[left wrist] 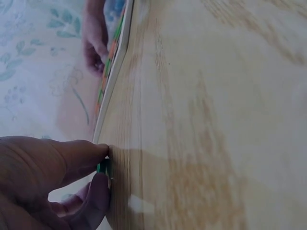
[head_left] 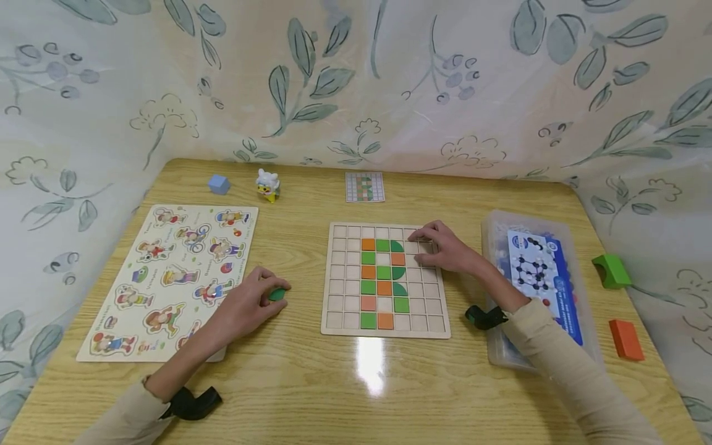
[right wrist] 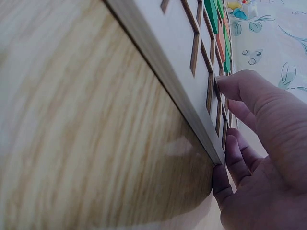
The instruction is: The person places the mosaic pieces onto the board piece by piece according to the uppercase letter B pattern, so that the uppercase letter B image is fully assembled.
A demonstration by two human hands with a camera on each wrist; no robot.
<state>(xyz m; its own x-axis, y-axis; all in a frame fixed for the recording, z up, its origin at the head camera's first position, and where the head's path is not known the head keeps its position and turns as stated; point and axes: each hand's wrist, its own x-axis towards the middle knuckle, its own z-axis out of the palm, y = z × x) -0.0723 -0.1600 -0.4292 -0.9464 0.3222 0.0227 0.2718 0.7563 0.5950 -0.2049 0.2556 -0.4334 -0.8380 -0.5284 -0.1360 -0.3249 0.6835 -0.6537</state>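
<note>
Between the thumb and fingertips of my left hand point(head_left: 250, 303) a small green piece point(head_left: 277, 294) is pinched, low over the wood table left of the grid board. Its green edge point(left wrist: 101, 167) shows between the fingertips in the left wrist view. The wooden grid board point(head_left: 344, 272) carries green and orange squares, a pink square and dark green rounded pieces point(head_left: 398, 288) in its middle columns. At the board's upper right, my right hand point(head_left: 447, 250) rests with loosely bent fingers around no piece. In the right wrist view its thumb touches the grid, other fingers at the board's edge.
Behind the board lies a small pattern card point(head_left: 379, 193). A picture puzzle board point(head_left: 186, 247) sits at left, under the left forearm. A plastic box point(head_left: 495, 228) is beneath the right forearm. Around them are a blue cube point(head_left: 219, 184), a figurine point(head_left: 268, 185), a green arch block point(head_left: 612, 272) and a red block point(head_left: 627, 340).
</note>
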